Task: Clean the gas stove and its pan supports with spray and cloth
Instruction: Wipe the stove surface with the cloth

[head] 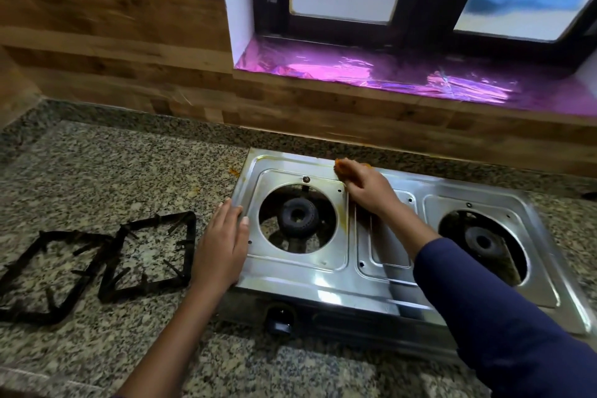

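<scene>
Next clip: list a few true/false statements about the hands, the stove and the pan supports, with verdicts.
1. Both pan supports lie on the counter, left of the stove. True.
2. The left hand grips a spray bottle. False: it rests flat on the stove's left edge, and no bottle is in view.
3. The right hand holds an orange cloth at the stove's back rim. True.
4. A pot sits on the right burner. False: the burner is bare.
</scene>
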A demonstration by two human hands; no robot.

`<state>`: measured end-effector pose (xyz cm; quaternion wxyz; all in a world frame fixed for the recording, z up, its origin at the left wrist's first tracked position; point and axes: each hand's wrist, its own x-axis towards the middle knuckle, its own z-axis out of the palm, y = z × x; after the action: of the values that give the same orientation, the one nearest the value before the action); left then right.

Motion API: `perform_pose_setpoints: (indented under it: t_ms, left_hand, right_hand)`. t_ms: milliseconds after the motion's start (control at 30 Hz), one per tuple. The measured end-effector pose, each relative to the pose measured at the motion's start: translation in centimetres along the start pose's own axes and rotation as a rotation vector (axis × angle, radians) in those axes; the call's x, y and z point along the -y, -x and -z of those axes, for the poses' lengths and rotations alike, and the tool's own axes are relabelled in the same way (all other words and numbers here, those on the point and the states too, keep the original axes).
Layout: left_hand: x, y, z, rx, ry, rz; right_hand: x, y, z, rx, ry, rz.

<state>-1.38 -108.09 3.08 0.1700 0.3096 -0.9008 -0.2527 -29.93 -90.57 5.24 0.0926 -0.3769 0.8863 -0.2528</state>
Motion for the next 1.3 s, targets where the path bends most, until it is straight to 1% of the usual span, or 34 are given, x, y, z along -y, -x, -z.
perform_pose_setpoints:
  t_ms: [67,167,233,333,467,633,700,767,867,900,933,1000,1033,1133,1200,1300]
  left_hand:
    - [0.0,-0.1,-0.1,-0.003,-0.001,0.003]
    - [0.1,-0.1,-0.2,-0.011,0.0,0.0]
    - [0.1,-0.1,-0.2,-0.016,0.008,0.003]
    - [0.0,-0.1,-0.2,-0.01,-0.007,0.007]
    - [0.0,0.0,-0.3,-0.011,-0.017,0.005]
    - [-0.1,0.0,-0.1,-0.015,0.016,0.009]
    - [-0.2,-0.1,0.3,-0.003,0.098,0.03]
    - [0.2,-0.5,0.6,0.038,0.288,0.099]
    - [0.7,-1.4,2.0,0.13,0.858,0.335]
    - [0.8,-1.5,2.5,0.144,0.99,0.398]
    - [1.1,-1.5,3.0,0.147,1.07,0.437]
    - [1.6,-1.3,3.8,0.156,1.139,0.473]
    - [1.8,-1.1,4.0,0.158,1.146,0.485]
    - [2.8,-0.7,5.0,0.12,1.102,0.53]
    - [3.5,-0.6,5.6,0.103,1.093,0.527]
    - [4.1,-0.5,6.2,0.12,1.052,0.509]
  right_hand:
    - [0.0,0.5,0.4,0.058,-0.024,0.012]
    - [0.3,2.8,0.6,0.141,-0.1,0.118]
    - [0.8,5.2,0.3,0.16,-0.136,0.189]
    - [2.2,9.1,-0.2,0.189,-0.152,0.238]
    - [3.7,12.9,-1.4,0.168,-0.218,0.245]
    - [6.0,13.7,-3.5,0.148,-0.275,0.2]
    - [7.9,13.7,-4.5,0.136,-0.3,0.2]
    - [10.3,13.7,-5.9,0.113,-0.308,0.215]
    - [14.2,13.6,-8.4,0.005,-0.301,0.203]
    - [15.3,13.2,-9.2,-0.039,-0.305,0.181]
    - [16.5,12.8,-9.8,-0.077,-0.312,0.154]
    - [18.4,11.8,-10.8,-0.114,-0.312,0.111]
    - [19.2,11.3,-11.1,-0.108,-0.305,0.125]
    - [21.1,10.5,-11.9,-0.001,-0.284,0.289]
    - [21.2,10.6,-12.2,0.082,-0.277,0.403]
    - [20.8,11.3,-11.9,0.209,-0.332,0.491]
